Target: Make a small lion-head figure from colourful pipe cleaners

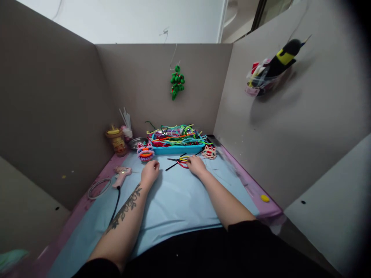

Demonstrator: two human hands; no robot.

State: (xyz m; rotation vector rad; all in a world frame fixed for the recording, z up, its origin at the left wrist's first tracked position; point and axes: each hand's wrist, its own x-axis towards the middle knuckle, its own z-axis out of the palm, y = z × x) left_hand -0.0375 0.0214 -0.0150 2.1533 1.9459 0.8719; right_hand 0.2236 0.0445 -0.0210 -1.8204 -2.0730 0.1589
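My left hand (150, 172) rests on the light blue table cover with its fingers curled in. Whether something small is inside it is hidden. Just beyond that hand sits a purple, orange and pink fuzzy animal head (145, 153). My right hand (197, 166) has its fingers closed at the handles of a pair of scissors (182, 163), one loop red and one yellow. The dark blades lie on the cover, pointing left. A black pipe cleaner (171, 166) lies under or beside the scissors. Past my right hand is a cream and red fuzzy head (209, 152).
A blue tray (178, 150) piled with colourful pipe cleaners stands at the back. At left are a pink glue gun (123, 176) with its cord, a lidded cup (116, 142) and a metal bowl (138, 143). Grey partitions enclose the table; a yellow disc (264, 198) lies far right.
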